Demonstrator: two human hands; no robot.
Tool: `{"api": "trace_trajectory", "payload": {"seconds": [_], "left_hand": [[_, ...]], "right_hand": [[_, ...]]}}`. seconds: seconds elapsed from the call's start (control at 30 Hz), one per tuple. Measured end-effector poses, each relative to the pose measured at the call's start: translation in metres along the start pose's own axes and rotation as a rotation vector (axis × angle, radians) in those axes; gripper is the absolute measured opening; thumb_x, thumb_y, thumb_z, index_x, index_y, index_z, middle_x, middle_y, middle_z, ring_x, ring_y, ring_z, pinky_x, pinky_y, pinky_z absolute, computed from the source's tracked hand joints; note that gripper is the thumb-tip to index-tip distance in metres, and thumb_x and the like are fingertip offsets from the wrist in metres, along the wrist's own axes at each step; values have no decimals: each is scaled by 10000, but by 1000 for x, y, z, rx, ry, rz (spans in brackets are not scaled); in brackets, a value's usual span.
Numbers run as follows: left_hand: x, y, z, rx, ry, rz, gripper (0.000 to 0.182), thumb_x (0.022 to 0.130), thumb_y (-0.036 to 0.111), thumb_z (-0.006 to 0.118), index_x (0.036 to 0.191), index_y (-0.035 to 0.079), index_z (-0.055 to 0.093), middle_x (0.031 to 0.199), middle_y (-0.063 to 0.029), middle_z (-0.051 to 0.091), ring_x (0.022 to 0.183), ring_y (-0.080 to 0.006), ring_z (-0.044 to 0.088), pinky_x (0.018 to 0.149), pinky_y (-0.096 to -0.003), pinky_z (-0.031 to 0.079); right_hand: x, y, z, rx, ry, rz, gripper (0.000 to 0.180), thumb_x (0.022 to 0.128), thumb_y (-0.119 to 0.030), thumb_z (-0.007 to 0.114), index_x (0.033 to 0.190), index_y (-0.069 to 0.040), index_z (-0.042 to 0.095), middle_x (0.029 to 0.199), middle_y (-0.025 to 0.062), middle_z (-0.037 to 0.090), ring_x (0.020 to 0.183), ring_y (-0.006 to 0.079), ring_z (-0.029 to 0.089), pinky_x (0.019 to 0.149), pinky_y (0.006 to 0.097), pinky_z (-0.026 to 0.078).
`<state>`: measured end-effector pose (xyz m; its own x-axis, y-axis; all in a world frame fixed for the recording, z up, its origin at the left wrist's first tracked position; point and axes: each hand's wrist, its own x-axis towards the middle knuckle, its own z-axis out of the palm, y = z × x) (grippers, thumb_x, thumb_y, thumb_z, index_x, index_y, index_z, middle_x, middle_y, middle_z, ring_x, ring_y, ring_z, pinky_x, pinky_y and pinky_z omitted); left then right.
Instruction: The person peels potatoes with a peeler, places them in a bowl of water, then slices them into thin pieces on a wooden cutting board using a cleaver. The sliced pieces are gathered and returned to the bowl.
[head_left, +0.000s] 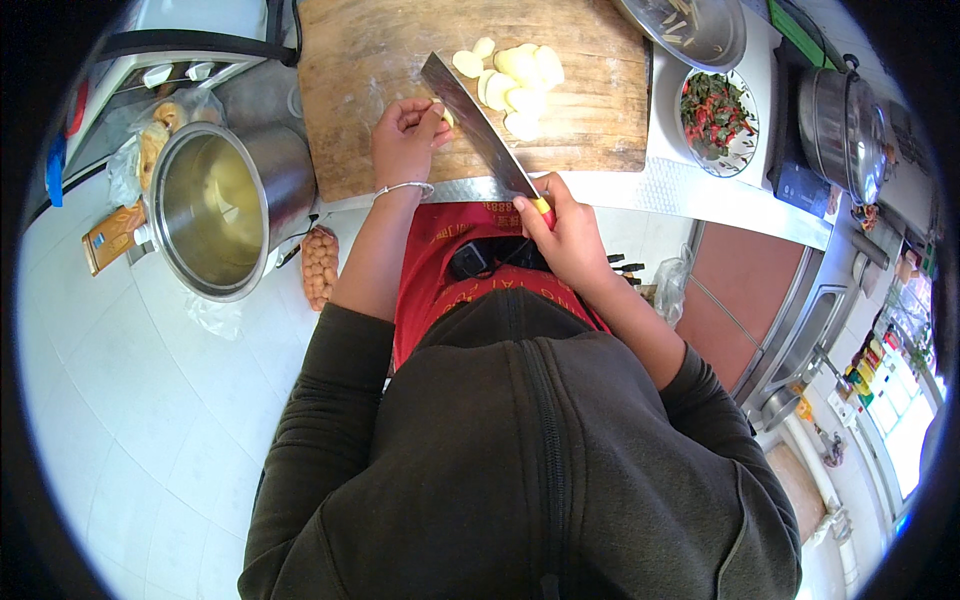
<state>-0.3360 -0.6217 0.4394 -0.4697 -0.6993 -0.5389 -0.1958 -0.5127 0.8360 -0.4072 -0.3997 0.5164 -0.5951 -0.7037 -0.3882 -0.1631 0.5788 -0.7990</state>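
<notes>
On a wooden cutting board (360, 52), my left hand (411, 135) pinches a small pale piece of peeled vegetable (448, 116), perhaps potato, between thumb and fingers; the fingers hide part of it. My right hand (562, 232) grips the red and yellow handle of a cleaver (480, 124) at the board's near edge. Its broad blade slants up and left over the board, just right of my left fingertips. Several pale round slices (525, 75) lie overlapping in a pile right of the blade, with two smaller slices (469, 63) at the pile's upper left.
A steel pot (262, 210) with pale contents in liquid stands left. Right of the board are a metal bowl (724, 37), a plate of chopped red and green vegetables (716, 124) and a lidded pot (836, 127) on a black cooker. A net bag of walnuts (320, 266) hangs or stands below the board.
</notes>
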Motion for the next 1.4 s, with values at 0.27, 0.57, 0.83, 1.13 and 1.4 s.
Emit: {"api": "trace_trajectory", "payload": {"seconds": [0.27, 0.57, 0.83, 1.13, 1.4], "left_hand": [[-1, 0, 0, -1, -9, 36, 181, 961, 54, 731, 1085, -36, 634, 961, -114, 699, 799, -164, 721, 676, -280, 647], [-2, 2, 1, 21, -6, 14, 161, 971, 47, 711, 1093, -28, 635, 957, -119, 703, 802, -176, 732, 667, -295, 651], [-1, -3, 2, 3, -20, 48, 167, 970, 39, 707, 1100, -31, 629, 962, -125, 703, 798, -181, 732, 672, -304, 654], [-2, -6, 2, 12, -36, 62, 186, 962, 40, 717, 1109, -36, 632, 959, -124, 705, 792, -168, 727, 669, -307, 654], [-1, -3, -1, 37, -47, 28, 198, 976, 58, 703, 1135, -36, 632, 991, -129, 697, 828, -171, 727, 685, -310, 655]], "right_hand": [[1, -6, -2, 31, -33, 50, 194, 1041, -207, 644, 1069, -29, 572, 667, 93, 658, 616, 205, 680, 613, 342, 520], [7, -2, 9, -149, -11, -21, 221, 1044, -223, 633, 1096, -26, 549, 641, 138, 659, 616, 329, 706, 590, 414, 529], [20, -18, 13, -195, -14, -25, 267, 1031, -230, 631, 1064, 17, 536, 676, 284, 634, 668, 503, 644, 600, 568, 501], [44, -20, 28, -223, 16, -37, 252, 1036, -215, 622, 1128, 0, 529, 688, 267, 642, 704, 487, 668, 610, 529, 499], [75, -24, 26, -157, 81, -96, 261, 1036, -237, 629, 1034, 14, 560, 668, 209, 656, 648, 404, 687, 603, 475, 517]]}}
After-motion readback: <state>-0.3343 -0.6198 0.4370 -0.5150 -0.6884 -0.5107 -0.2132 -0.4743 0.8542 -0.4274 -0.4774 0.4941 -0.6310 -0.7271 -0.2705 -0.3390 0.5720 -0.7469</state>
